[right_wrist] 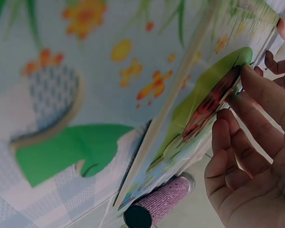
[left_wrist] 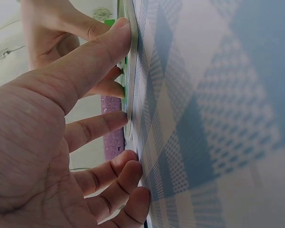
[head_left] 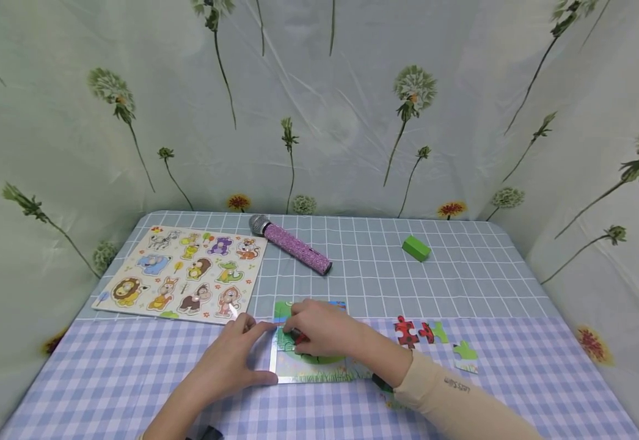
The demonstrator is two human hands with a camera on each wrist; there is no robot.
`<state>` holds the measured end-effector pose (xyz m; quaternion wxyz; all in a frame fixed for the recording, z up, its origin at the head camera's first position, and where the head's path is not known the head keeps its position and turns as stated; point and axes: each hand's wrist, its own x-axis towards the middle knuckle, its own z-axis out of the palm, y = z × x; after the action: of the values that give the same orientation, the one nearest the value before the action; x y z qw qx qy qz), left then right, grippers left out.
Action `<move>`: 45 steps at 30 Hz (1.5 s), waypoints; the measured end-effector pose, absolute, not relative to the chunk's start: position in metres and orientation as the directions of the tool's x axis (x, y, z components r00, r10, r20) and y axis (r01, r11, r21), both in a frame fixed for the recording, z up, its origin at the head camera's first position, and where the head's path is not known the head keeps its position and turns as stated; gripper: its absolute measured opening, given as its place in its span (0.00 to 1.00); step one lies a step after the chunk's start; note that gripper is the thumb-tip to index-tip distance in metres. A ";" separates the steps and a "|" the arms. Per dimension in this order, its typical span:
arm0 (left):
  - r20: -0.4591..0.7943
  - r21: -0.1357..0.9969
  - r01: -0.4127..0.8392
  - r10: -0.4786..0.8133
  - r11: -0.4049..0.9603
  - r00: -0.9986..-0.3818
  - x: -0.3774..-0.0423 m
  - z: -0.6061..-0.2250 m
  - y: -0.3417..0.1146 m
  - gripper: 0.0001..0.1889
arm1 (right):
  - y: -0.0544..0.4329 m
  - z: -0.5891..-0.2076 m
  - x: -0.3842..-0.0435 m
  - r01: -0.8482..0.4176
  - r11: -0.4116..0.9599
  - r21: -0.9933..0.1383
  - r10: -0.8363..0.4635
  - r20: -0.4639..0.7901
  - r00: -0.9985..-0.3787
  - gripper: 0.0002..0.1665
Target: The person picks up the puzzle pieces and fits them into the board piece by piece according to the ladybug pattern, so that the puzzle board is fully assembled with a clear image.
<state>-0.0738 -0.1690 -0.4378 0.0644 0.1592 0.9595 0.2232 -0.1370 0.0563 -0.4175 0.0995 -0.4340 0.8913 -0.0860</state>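
Note:
A jigsaw board (head_left: pixel 319 377) with grass along its lower edge lies on the checkered cloth. My left hand (head_left: pixel 228 357) touches the board's left edge with thumb and index finger spread apart; its other fingers rest loosely bent on the cloth in the left wrist view. Over the board's upper left part, my right hand (head_left: pixel 325 330) has its fingers bent around a green puzzle piece (head_left: pixel 284 340), partly hidden by the fingers. A red ladybug picture (right_wrist: pixel 211 104) shows beside the right fingertips in the right wrist view.
Loose red pieces (head_left: pixel 405 332) and a green-and-white piece (head_left: pixel 465 355) lie to the right. An animal peg puzzle (head_left: pixel 187 275) sits at the left, with a pink glittery microphone (head_left: pixel 297 247) behind the board. A green block (head_left: pixel 416 248) stands at the back right.

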 end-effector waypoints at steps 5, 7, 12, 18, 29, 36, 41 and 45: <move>-0.052 0.449 0.280 0.338 0.848 -0.940 -0.074 -0.439 -0.169 0.46 | 0.056 -0.419 -0.135 -0.744 0.618 -0.255 -0.782 -0.105 -0.614 0.21; -0.054 0.450 0.281 0.340 0.848 -0.939 -0.074 -0.439 -0.169 0.47 | 0.057 -0.420 -0.135 -0.740 0.615 -0.271 -0.783 -0.106 -0.612 0.21; -0.057 0.450 0.283 0.344 0.847 -0.937 -0.075 -0.440 -0.169 0.47 | 0.060 -0.422 -0.136 -0.729 0.614 -0.303 -0.781 -0.102 -0.616 0.21; -0.060 0.452 0.279 0.341 0.847 -0.938 -0.075 -0.440 -0.167 0.47 | 0.061 -0.423 -0.136 -0.715 0.624 -0.317 -0.773 -0.113 -0.624 0.14; -0.051 0.424 0.287 0.339 0.859 -0.939 -0.075 -0.439 -0.167 0.47 | 0.065 -0.420 -0.136 -0.757 0.583 -0.295 -0.806 -0.093 -0.585 0.17; -0.024 0.387 0.314 0.350 0.867 -0.936 -0.074 -0.438 -0.168 0.46 | 0.066 -0.420 -0.134 -0.802 0.556 -0.219 -0.829 -0.077 -0.554 0.18; 0.001 0.374 0.338 0.364 0.864 -0.931 -0.072 -0.437 -0.167 0.45 | 0.071 -0.422 -0.133 -0.797 0.557 -0.235 -0.827 -0.066 -0.558 0.19; 0.000 0.392 0.342 0.372 0.854 -0.928 -0.069 -0.436 -0.167 0.46 | 0.080 -0.423 -0.134 -0.782 0.554 -0.285 -0.823 -0.047 -0.566 0.18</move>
<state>-0.0694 -0.1672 -0.4364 0.0378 0.1854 0.9621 0.1962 -0.1342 0.0803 -0.4227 0.0878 -0.4574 0.8772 -0.1166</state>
